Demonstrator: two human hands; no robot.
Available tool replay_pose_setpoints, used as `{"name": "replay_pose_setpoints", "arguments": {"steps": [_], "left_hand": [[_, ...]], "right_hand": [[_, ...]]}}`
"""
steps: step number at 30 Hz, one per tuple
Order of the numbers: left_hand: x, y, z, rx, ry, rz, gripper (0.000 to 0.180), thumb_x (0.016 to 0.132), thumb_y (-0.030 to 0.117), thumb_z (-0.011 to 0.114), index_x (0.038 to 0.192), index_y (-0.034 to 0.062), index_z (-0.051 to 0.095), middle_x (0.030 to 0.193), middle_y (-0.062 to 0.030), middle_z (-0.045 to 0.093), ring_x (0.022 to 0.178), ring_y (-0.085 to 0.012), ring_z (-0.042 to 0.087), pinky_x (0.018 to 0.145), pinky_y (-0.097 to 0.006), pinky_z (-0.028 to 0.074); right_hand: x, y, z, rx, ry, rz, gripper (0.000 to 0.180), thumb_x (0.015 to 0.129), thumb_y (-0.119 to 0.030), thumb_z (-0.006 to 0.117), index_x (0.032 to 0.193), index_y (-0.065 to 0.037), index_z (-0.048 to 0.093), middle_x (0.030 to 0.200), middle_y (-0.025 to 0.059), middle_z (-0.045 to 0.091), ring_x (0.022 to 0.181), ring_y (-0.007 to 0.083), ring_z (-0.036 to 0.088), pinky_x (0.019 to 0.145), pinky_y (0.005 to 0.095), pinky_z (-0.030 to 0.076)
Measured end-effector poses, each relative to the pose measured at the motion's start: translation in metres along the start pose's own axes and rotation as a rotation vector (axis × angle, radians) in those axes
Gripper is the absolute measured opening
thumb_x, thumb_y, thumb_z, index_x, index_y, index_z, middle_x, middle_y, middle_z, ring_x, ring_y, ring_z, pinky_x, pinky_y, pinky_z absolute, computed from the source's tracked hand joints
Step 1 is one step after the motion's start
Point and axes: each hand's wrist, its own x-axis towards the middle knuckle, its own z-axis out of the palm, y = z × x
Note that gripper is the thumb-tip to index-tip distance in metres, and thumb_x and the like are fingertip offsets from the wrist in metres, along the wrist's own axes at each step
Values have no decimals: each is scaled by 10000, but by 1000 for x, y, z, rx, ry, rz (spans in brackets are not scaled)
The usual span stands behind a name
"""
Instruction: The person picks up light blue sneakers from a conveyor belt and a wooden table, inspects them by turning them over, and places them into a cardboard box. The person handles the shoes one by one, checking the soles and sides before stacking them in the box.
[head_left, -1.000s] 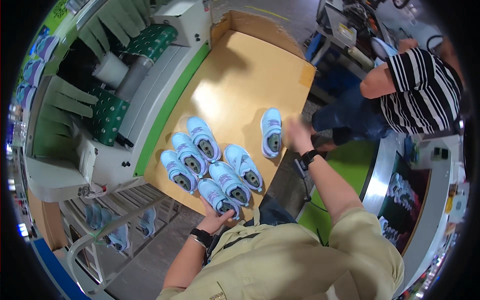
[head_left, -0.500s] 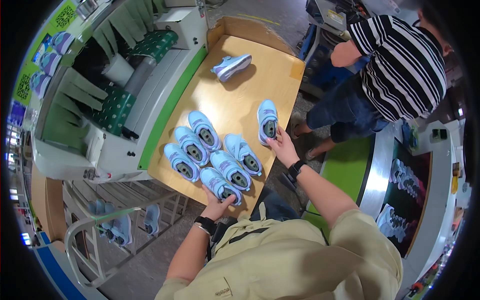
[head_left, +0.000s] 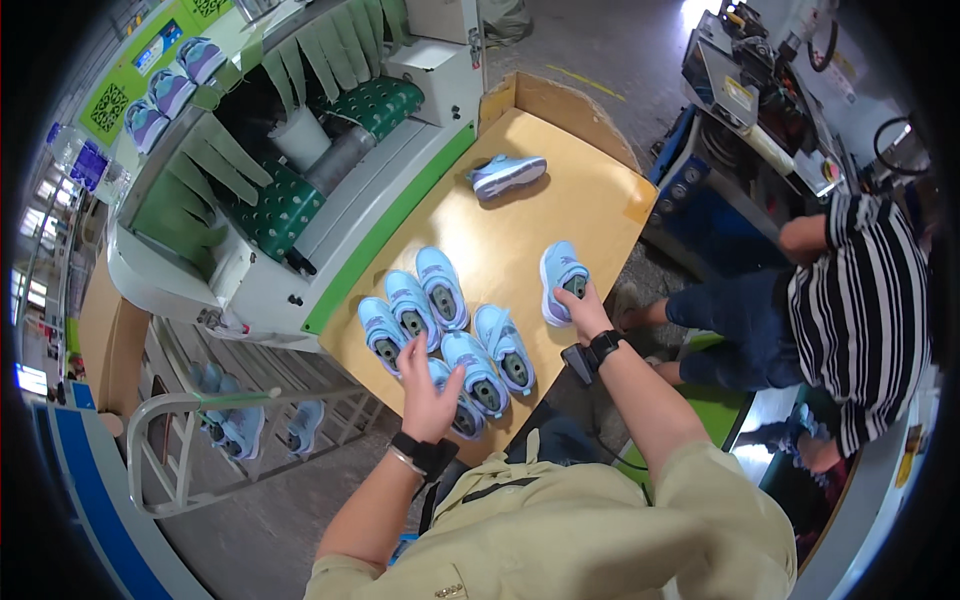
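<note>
My right hand point(head_left: 588, 308) grips a light blue child's sneaker point(head_left: 562, 262) by its heel end, near the right edge of the wooden tabletop point(head_left: 590, 200). Over the near end of a cluster of matching sneakers, my left hand point(head_left: 428, 395) is open, thumb and fingers apart. It partly hides one sneaker point(head_left: 466, 420) beneath it; whether it touches that one I cannot tell. The clustered sneakers, such as this one point(head_left: 440, 285), stand upright with dark inserts showing in their openings. One more sneaker point(head_left: 510, 178) lies on its side at the far end, sole showing.
A machine point(head_left: 385, 150) with a green conveyor belt and hanging strips borders the table's left. A cardboard guard point(head_left: 575, 115) edges the far end. A metal rack point(head_left: 165, 400) holds sneakers at lower left. A person in a striped shirt point(head_left: 870, 310) stands at the right.
My left hand has let go of the nearest sneaker and lifted, opening its fingers. My right hand has shifted its hold on the single sneaker. The co-worker now bends toward the right-hand conveyor.
</note>
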Motion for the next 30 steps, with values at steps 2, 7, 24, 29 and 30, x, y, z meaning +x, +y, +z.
{"name": "replay_pose_setpoints", "arguments": {"steps": [2,7,24,29,30], "left_hand": [[18,13,20,-186,-47,-45,955,874,260,759,1549,-44,156,1491,-290,293,1387,-384,334,1180,-438,256],[43,54,39,-666,242,-335,942,878,80,705,1591,65,89,1499,-185,365,1272,-272,483,1050,-390,439],[155,31,-130,-750,592,-271,841,777,34,682,1519,13,286,1294,-107,515,1119,-213,550,973,-333,461],[218,18,-178,-629,690,-250,891,752,120,717,1526,29,283,1321,-127,505,1143,-226,541,991,-345,452],[231,15,-182,-591,723,-252,880,756,125,711,1523,26,290,1339,-144,501,1171,-247,536,1008,-355,446]], "right_hand": [[-29,-35,18,-39,-182,-24,763,826,-208,793,1429,36,394,1335,182,550,1211,273,562,1017,396,470],[-101,-72,33,-482,-892,-549,921,851,-278,766,1531,49,239,1526,265,347,1407,392,374,1166,456,314],[-33,-23,20,-559,-638,-367,789,793,-116,732,1488,-45,366,1356,256,545,1298,401,521,1105,411,405],[18,-123,49,-406,-412,-420,795,796,-79,755,1467,-62,329,1231,219,587,1169,295,608,1009,383,474],[34,-154,67,-353,-422,-493,774,799,-78,755,1454,-60,342,1240,207,583,1172,290,605,1009,379,471]]}}
